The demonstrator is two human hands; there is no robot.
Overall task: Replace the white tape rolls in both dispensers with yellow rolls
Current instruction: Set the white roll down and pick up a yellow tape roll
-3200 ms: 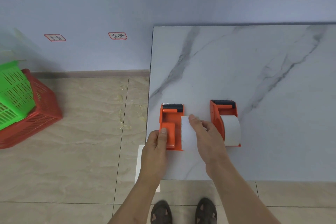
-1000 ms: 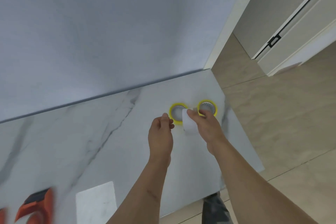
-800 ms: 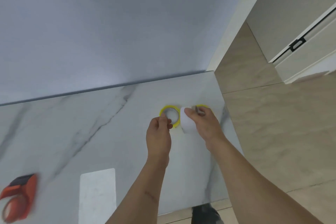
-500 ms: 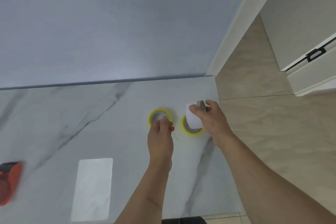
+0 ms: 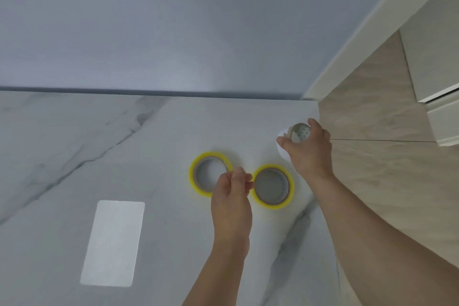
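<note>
Gripping white roll (image 5: pixel 299 135), right hand (image 5: pixel 308 151); left hand (image 5: pixel 232 189) pinching yellow roll (image 5: pixel 210 174).

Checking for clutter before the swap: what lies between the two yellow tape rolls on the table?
In the head view, the left hand covers the gap between the left yellow roll and the right yellow roll.

Single head view, steeply down and close over the marble table (image 5: pixel 74 156), edges perhaps slightly blurred.

Two yellow tape rolls (image 5: pixel 210 174) (image 5: pixel 272 186) flat side by side on a marble counter (image 5: pixel 74 156), left hand (image 5: pixel 232 194) curled between them, right hand (image 5: pixel 306 149) gripping a white tape roll (image 5: pixel 295 136) near the counter's right edge
</note>
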